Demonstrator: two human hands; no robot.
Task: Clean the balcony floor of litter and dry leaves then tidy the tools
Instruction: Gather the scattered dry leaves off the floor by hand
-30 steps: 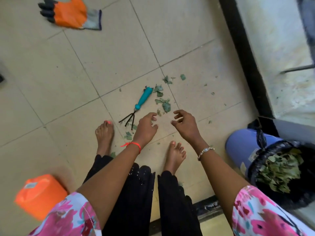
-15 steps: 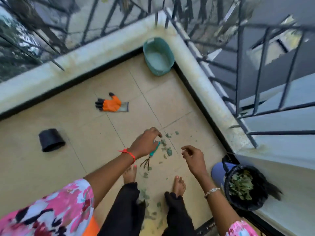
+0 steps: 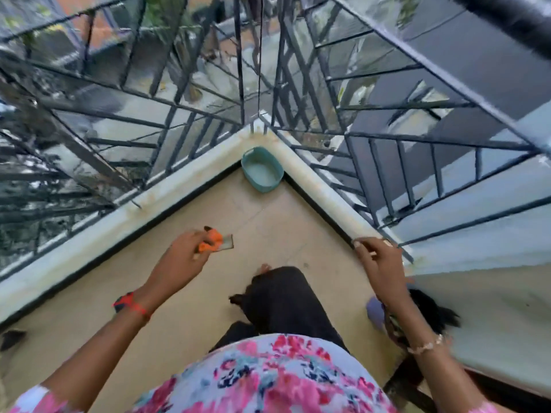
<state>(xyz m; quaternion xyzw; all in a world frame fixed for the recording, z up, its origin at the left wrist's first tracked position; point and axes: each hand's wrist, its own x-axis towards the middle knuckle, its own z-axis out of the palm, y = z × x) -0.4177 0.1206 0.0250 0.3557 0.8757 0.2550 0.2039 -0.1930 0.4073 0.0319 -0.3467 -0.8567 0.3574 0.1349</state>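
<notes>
Left hand (image 3: 182, 259) centre-left, curled, overlapping orange glove (image 3: 212, 245); grip unclear. Right hand (image 3: 378, 263) curled at parapet edge (image 3: 323, 190); contents unclear. Open floor (image 3: 268, 225) up to teal basin (image 3: 262, 188) in corner.

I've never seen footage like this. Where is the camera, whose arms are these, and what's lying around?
No machine here: a person wears a camera on the head, looking down, so this one picture shows their own arms. The left hand overlaps an orange work glove with a grey cuff; blur hides whether it grips it. The right hand hovers by the pale parapet ledge, holding nothing visible. A teal plastic tub sits in the corner of the beige tiled floor.
</notes>
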